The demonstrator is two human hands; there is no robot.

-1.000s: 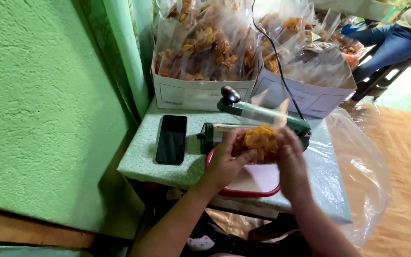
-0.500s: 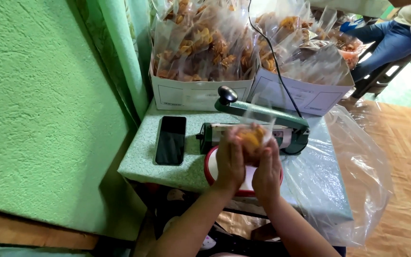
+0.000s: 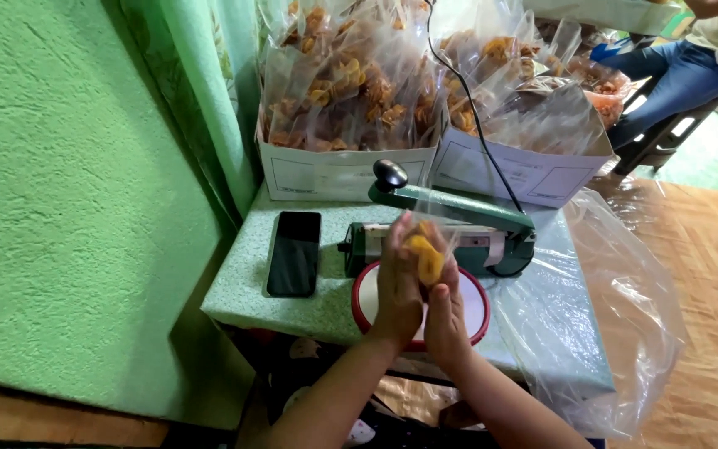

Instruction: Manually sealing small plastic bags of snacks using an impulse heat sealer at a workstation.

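Note:
Both hands hold one small clear plastic bag of orange-yellow snacks (image 3: 427,256) upright above a round white scale with a red rim (image 3: 477,309). My left hand (image 3: 395,287) grips the bag's left side. Pressed close against it, my right hand (image 3: 447,309) grips the right side. Just behind the bag stands a green heat sealer (image 3: 459,224) with its black-knobbed arm raised. The bag's open top is blurred.
A black phone (image 3: 294,252) lies on the green speckled table (image 3: 247,287) at the left. Two white boxes (image 3: 326,170) full of filled snack bags stand at the back. A large clear plastic sheet (image 3: 617,299) hangs at the right. A seated person's legs (image 3: 675,79) are far right.
My hands have drawn together and turned the bag narrow and upright in front of the sealer. A second ago they held it wider and more to the right.

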